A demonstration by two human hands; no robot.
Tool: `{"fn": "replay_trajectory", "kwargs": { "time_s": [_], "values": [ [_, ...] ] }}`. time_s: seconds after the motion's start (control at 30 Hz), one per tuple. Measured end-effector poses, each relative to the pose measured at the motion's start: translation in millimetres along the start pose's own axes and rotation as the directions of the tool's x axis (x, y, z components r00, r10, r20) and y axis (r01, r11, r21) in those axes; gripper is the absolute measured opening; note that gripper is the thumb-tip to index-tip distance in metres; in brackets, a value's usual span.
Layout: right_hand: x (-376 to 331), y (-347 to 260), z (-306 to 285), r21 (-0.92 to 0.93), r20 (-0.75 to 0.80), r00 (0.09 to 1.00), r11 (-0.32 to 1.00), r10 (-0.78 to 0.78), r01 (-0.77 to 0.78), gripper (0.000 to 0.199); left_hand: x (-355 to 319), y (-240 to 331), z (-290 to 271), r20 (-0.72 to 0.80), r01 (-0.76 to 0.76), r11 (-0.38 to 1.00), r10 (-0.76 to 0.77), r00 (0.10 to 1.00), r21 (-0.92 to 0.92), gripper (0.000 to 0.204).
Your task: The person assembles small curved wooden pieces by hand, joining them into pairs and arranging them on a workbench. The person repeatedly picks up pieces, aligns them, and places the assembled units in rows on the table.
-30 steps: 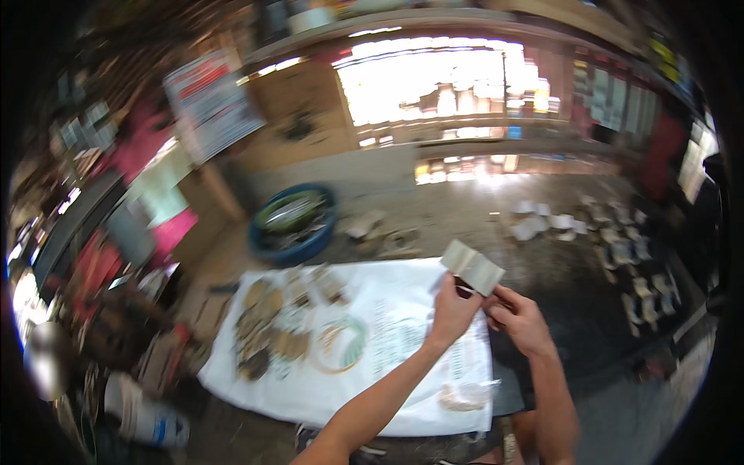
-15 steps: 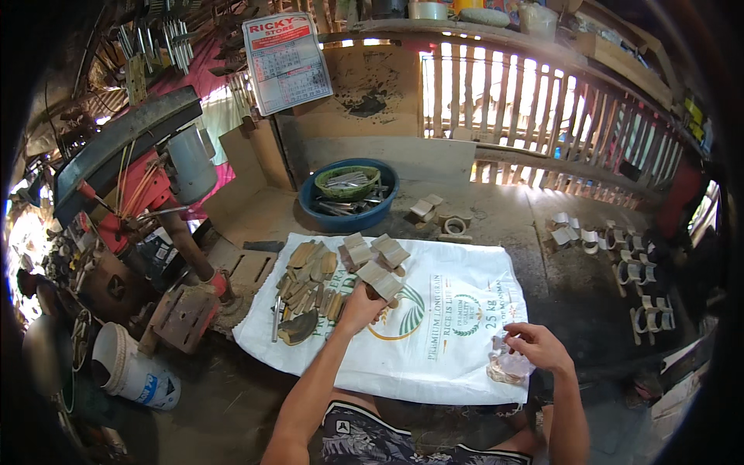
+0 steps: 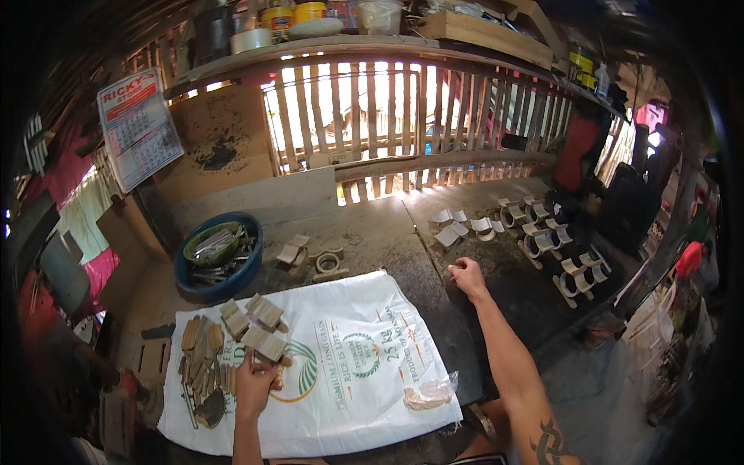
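On the left of a white printed sack (image 3: 364, 422), my left hand (image 3: 258, 385) is closed at the near edge of a grooved, light-brown wooden piece (image 3: 264, 342). Two similar pieces (image 3: 265, 310) lie just beyond it. A heap of small brown wood offcuts (image 3: 200, 353) is beside that hand, with a dark curved chip (image 3: 210, 408) at its near end. My right hand (image 3: 466, 277) is over the dark tabletop right of the sack, fingers curled together; whatever they hold is hidden. Nearest to it stand pale curved pieces (image 3: 451, 234).
A blue basin (image 3: 182, 275) with a green basket (image 3: 213, 246) of metal rods stands back left. Rows of ring-and-cradle pieces (image 3: 577, 275) fill the right of the table. A clear plastic bag (image 3: 431, 394) lies on the sack's near right corner. A slatted wall (image 3: 372, 108) rises behind.
My right hand has left the plastic bag and reached forward and right past the sack. My left hand stays at the grooved piece. The view has turned to the right.
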State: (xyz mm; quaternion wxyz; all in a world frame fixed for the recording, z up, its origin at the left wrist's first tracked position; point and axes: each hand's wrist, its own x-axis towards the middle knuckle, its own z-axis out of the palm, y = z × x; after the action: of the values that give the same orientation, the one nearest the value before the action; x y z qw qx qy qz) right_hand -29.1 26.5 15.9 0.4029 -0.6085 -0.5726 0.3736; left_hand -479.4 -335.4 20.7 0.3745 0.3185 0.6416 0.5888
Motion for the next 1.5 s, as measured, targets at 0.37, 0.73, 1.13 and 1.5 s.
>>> {"fn": "replay_trajectory", "kwargs": {
  "time_s": [0.37, 0.73, 1.13, 1.5],
  "values": [
    [92.5, 44.6, 52.4, 0.394, -0.100, 0.994, 0.919, 0.054, -0.010, 0.033, -79.0, 35.4, -51.0, -0.176, 0.178, 0.979, -0.159, 0.971, 0.100, 0.077],
    [94.5, 33.0, 53.7, 0.171, -0.092, 0.996, 0.985, -0.001, 0.016, 0.022, 18.4, 22.5, 9.8, -0.057, -0.037, 0.766, 0.096, 0.994, 0.642, 0.075],
    [-75.2, -90.0, 69.1, -0.057, 0.362, 0.815, 0.862, -0.453, 0.504, 0.022, 11.8, 59.6, 40.5, -0.010, -0.016, 0.527, 0.046, 0.999, 0.850, 0.070],
    [-125.3, -121.1, 161.9, -0.414, 0.783, 0.473, 0.228, -0.404, 0.881, 0.013, 62.5, 65.9, 93.8, 0.310, -0.327, 0.445, 0.113, 0.944, 0.834, 0.057]
  ]
}}
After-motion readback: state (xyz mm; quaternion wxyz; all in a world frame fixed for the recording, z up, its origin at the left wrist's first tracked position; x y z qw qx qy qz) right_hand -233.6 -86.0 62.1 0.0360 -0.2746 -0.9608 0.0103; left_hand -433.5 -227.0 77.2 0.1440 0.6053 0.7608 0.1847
